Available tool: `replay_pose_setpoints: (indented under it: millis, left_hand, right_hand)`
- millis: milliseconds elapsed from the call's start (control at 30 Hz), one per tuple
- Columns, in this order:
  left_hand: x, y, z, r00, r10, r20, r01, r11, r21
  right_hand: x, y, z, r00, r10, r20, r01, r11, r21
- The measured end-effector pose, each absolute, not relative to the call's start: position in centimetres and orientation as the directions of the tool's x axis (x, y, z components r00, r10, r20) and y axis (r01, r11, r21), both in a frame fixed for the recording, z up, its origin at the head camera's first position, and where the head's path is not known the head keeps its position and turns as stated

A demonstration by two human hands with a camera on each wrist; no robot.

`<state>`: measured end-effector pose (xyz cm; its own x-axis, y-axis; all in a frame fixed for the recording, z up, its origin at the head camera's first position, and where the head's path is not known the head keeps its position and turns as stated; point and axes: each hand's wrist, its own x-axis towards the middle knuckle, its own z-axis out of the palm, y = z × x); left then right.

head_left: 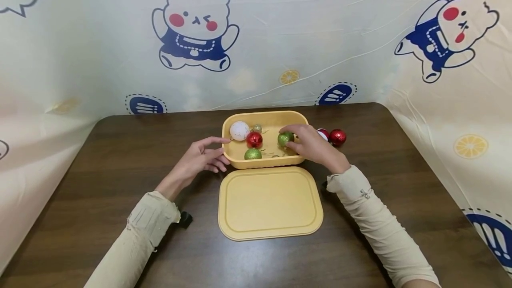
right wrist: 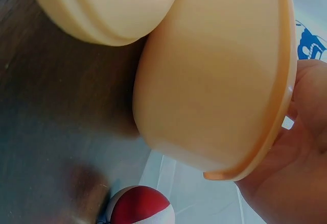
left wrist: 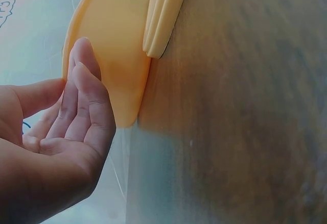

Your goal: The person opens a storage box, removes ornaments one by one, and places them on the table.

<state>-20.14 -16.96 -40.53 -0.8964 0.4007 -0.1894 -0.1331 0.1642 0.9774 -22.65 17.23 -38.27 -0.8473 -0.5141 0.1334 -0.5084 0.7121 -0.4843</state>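
Observation:
A yellow box (head_left: pixel 272 163) holds several Christmas baubles. My right hand (head_left: pixel 310 143) reaches over its right wall and pinches a green glitter bauble (head_left: pixel 286 138) inside; in the right wrist view the wall hides the fingertips. At the left end of the box my left hand (head_left: pixel 202 157) rests its fingers lightly against the rim and outer wall, as the left wrist view shows up close. Also in the box are a white bauble (head_left: pixel 239 131), a red bauble (head_left: pixel 254 139), another green bauble (head_left: pixel 253 154) and a small gold-green one (head_left: pixel 257 128).
The flat yellow lid (head_left: pixel 270 203) lies on the dark wooden table (head_left: pixel 132 168) just in front of the box. Right of the box sit a shiny red bauble (head_left: pixel 338 137) and a red-and-white bauble (right wrist: pixel 140 206). A printed cloth (head_left: pixel 264 39) hangs behind the table.

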Motion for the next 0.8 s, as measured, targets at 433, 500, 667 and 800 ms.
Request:
replay_pose_setpoints:
  millis: [433,500,667,800]
  left_hand:
    - [-20.19,-16.82,-40.58,-0.898,0.396,-0.190,-0.134,0.164,0.977]
    - [-20.21,-16.81,-40.65,-0.897,0.398,-0.190,-0.135,0.161,0.978]
    - [-20.21,-16.88,-40.73,-0.898,0.398,-0.189,-0.133,0.163,0.978]
    - [-20.16,-16.98,-40.68,-0.900,0.394,-0.185,-0.129,0.166,0.978]
  right_hand:
    - [-22.36,17.49,-38.00,-0.851,-0.505,0.145,-0.504,0.707,-0.496]
    - [-22.32,17.51,-38.02,-0.852,-0.504,0.139,-0.499,0.705,-0.503]
    - [-22.25,17.53,-37.88,-0.861,-0.495,0.120,-0.478,0.704,-0.525]
    - [-22.29,17.53,-37.71,-0.863,-0.492,0.118,-0.475,0.708,-0.522]
